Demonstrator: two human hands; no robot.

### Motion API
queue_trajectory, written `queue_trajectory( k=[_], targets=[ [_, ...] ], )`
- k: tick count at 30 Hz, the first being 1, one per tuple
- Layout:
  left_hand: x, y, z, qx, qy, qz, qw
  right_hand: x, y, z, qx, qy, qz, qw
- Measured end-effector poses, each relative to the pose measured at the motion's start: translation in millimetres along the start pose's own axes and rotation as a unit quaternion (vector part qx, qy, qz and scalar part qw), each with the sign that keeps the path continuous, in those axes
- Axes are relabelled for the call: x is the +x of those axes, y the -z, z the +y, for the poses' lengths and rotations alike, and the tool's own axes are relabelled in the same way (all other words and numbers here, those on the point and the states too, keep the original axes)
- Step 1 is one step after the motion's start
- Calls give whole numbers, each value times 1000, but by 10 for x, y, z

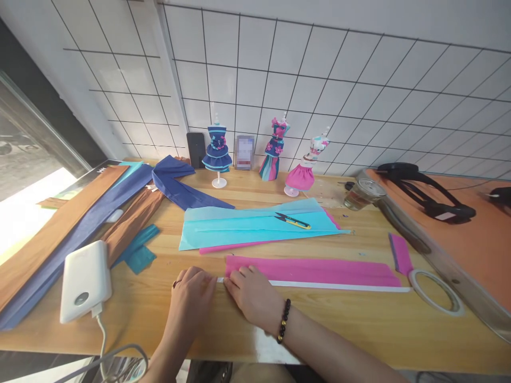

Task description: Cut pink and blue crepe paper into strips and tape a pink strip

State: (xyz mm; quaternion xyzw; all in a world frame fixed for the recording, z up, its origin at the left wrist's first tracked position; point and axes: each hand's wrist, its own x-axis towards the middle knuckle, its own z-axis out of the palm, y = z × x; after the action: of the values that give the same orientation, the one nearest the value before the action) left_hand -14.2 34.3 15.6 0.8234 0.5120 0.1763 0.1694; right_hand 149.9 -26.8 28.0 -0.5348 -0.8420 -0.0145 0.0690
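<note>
A strip of pink fabric (319, 270) lies across the front of the wooden table, with white tape (339, 285) along its near edge. My left hand (194, 298) is closed, its fingertips at the tape's left end, just beyond the fabric. Close by on the right, my right hand (255, 298) has bent fingers pressed together on the tape and the fabric's left corner. Its fingertips are partly hidden. At the strip's right end lies a white tape roll (437, 292), touching a small pink piece (401, 254).
Yellow-handled thread snips (293, 221) rest on light blue fabric (223, 226). A white power bank (85, 282) and brown and blue fabric strips (120, 197) lie left. Dressed mini mannequins (217, 149) line the back. Right are a lidded glass jar (363, 194) and a black headset (431, 191).
</note>
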Motion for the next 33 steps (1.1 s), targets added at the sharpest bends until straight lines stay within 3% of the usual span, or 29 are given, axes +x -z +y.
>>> queue_trajectory(
  k=[3, 7, 11, 14, 16, 22, 29, 33],
  targets=[
    [-5, -8, 9, -8, -14, 15, 1000, -18, 35, 5, 47, -19, -3, 999],
    [-38, -2, 79, -18, -38, 46, 998, -124, 148, 60, 222, -98, 10, 970],
    [-134, -24, 224, -4, -58, 56, 997, -190, 206, 84, 389, -199, 6, 899],
    [-238, -94, 340, 19, -86, 68, 994, -160, 158, 82, 489, -263, -50, 830],
    [-303, -161, 403, 31, -104, 78, 991, -115, 112, 93, 520, -282, -85, 802],
    [-385, -268, 467, 27, -137, 104, 985, 7, 63, 170, 493, -273, -86, 822],
    [-342, -58, 389, -123, -105, 7, 987, 48, 54, 173, 524, -279, -116, 796],
    [-287, 11, 248, -132, -65, 12, 989, 30, 60, 176, 529, -300, -115, 786]
  ],
)
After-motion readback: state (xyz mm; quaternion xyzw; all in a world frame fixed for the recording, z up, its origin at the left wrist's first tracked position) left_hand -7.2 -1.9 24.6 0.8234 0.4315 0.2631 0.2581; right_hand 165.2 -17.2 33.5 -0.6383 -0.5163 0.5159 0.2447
